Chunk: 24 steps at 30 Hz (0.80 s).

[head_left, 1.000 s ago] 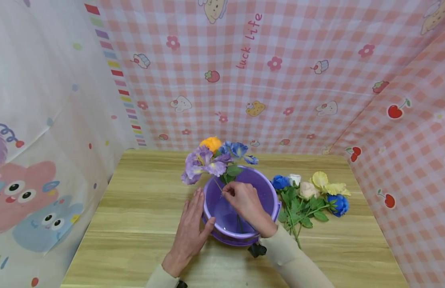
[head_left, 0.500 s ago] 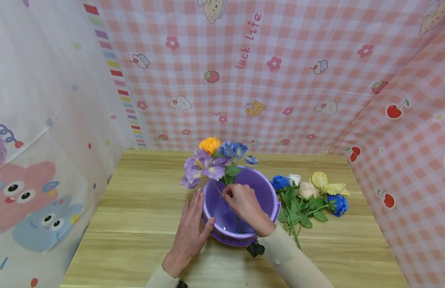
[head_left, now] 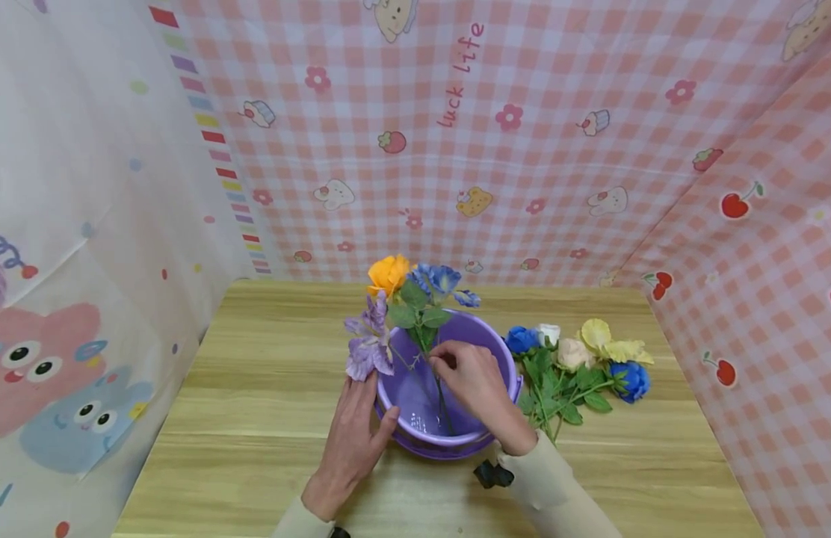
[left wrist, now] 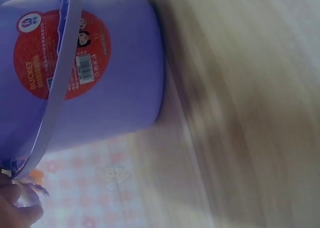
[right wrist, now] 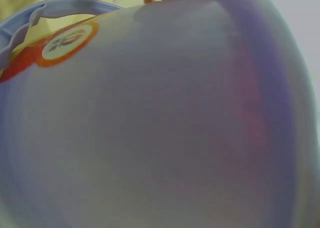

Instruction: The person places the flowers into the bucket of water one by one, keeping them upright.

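In the head view a purple bucket [head_left: 425,448] stands on the table. My left hand [head_left: 351,437] lies along its left side, fingers straight; its fingers [left wrist: 20,208] also show in the left wrist view. Over the left rim leans a purple iris [head_left: 370,351], its bloom right at my left fingertips. An orange rose [head_left: 388,274] and a blue iris [head_left: 442,280] rise from the bucket behind, with green leaves [head_left: 415,302] below them. Inside the opening my right hand [head_left: 471,377] pinches a leafy green stem [head_left: 442,407] with thumb and forefinger; which bloom it carries I cannot tell.
Right of the bucket lie several loose flowers: blue roses [head_left: 631,381], a cream rose [head_left: 574,354], a white one [head_left: 548,334] and a yellow bloom [head_left: 597,336]. The bucket's handle [left wrist: 62,72] hangs down its near side. Printed cloth [head_left: 489,164] walls the table's back and sides.
The purple iris has tipped down and left onto the rim. My right hand has left its stem and shifted slightly right to the leafy stem. The left hand keeps its place.
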Each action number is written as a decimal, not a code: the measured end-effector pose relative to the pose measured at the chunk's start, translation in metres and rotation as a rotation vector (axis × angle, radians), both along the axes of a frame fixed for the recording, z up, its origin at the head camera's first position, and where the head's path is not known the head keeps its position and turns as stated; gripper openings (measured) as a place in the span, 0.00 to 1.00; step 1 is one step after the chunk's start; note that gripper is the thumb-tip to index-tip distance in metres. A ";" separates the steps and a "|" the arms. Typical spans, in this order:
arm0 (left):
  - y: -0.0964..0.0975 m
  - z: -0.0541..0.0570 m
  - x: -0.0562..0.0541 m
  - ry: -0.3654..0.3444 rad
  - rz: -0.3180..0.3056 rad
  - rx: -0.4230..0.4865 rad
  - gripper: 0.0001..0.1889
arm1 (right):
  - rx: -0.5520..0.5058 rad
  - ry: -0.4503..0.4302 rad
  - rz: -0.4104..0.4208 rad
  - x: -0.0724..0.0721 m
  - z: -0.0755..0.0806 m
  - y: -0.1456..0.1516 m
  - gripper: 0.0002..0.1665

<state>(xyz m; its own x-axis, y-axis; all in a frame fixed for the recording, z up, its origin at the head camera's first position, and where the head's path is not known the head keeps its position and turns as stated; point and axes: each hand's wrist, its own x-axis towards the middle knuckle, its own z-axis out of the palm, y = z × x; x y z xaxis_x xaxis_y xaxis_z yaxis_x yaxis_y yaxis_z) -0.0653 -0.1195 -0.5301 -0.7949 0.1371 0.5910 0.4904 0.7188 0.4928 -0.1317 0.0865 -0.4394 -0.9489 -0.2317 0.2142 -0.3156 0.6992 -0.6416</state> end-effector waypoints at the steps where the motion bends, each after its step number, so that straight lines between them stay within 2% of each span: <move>1: 0.000 -0.001 0.001 0.018 0.008 0.003 0.38 | -0.015 0.020 -0.005 0.001 0.000 0.003 0.03; 4: -0.001 -0.003 0.004 0.101 0.023 0.009 0.37 | -0.062 0.059 -0.020 0.005 0.002 0.011 0.04; 7: -0.002 -0.004 0.006 0.231 0.008 0.025 0.33 | -0.096 0.078 -0.033 0.008 0.005 0.020 0.05; 10: -0.001 -0.001 0.005 0.373 -0.042 0.036 0.28 | -0.115 0.087 -0.044 0.010 0.008 0.028 0.05; 14: 0.003 0.006 0.001 0.531 -0.149 0.016 0.23 | -0.146 0.084 -0.063 0.012 0.011 0.038 0.05; 18: 0.009 0.006 -0.001 0.567 -0.240 -0.043 0.22 | -0.181 0.095 -0.090 0.013 0.011 0.050 0.06; 24: 0.012 -0.004 0.001 0.558 -0.273 -0.102 0.24 | -0.255 0.113 -0.132 0.017 0.008 0.073 0.07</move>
<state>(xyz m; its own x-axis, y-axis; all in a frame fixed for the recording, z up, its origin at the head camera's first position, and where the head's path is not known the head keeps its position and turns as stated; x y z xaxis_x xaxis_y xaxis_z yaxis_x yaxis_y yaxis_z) -0.0644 -0.1074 -0.5341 -0.2991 0.3692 0.8799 0.8266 0.5610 0.0456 -0.1149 0.1594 -0.4317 -0.9340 -0.0330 0.3557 -0.3121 0.5597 -0.7677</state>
